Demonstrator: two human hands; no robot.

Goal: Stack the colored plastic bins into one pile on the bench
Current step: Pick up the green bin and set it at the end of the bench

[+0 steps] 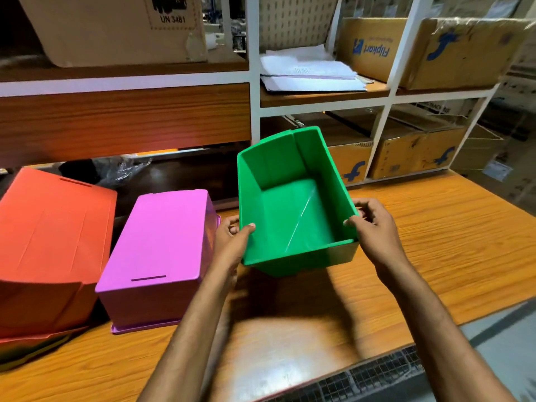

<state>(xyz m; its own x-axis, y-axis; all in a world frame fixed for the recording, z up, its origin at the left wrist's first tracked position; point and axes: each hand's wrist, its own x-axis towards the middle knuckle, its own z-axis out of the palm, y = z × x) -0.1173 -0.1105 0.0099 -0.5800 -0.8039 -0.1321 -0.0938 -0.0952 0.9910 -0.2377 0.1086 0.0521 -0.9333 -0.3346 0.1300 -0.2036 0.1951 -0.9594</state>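
A green bin (293,216) is held upright above the wooden bench (435,242), its open side up and tilted toward me. My left hand (232,242) grips its near left rim, thumb inside. My right hand (374,227) grips the near right rim. A purple bin (159,245) sits upside down on the bench just left of the green one. Further left, a red-orange bin (49,242) lies upside down on top of other bins, whose rims (32,346) show beneath it.
White-framed shelves behind the bench hold cardboard boxes (429,50), a paper stack (310,71) and more boxes (414,152) lower down. A wire mesh (377,369) runs below the bench's front edge. Crumpled plastic (121,169) lies behind the purple bin.
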